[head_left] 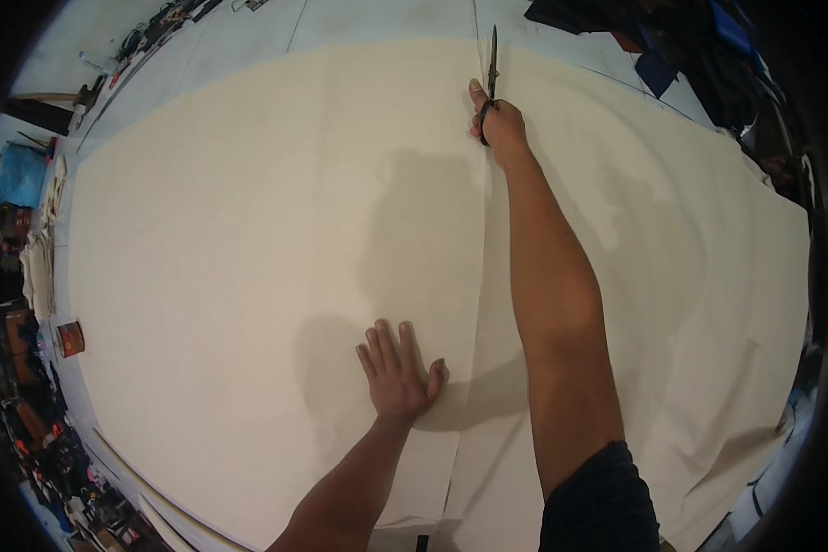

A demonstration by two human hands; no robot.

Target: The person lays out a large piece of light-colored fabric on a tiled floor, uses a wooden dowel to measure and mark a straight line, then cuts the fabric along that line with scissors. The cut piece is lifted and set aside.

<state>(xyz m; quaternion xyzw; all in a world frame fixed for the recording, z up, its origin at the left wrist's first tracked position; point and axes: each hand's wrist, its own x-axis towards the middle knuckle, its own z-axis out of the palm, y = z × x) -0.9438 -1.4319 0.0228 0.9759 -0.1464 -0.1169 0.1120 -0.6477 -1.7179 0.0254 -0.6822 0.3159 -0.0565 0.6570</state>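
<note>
A broad sheet of cream fabric [221, 221] covers most of the surface before me. My left hand [397, 373] lies flat on it near the middle, fingers spread, holding nothing. At the far edge of the cloth, my right hand [500, 121] grips dark-handled scissors [494, 64], whose blades point away from me and look closed. A long, nearly straight line [478, 276] runs through the cloth from near my body up to the scissors; it looks like a cut edge. To its right the fabric is wrinkled, and to its left it lies smooth.
A small red and orange roll or tin [70, 339] stands by the cloth's left edge. Folded pale cloth [39, 271] and a blue bag [21, 175] are farther left, beside cluttered goods. Dark fabric pieces [655, 72] lie at the far right. White tiles [377, 20] show beyond the cloth.
</note>
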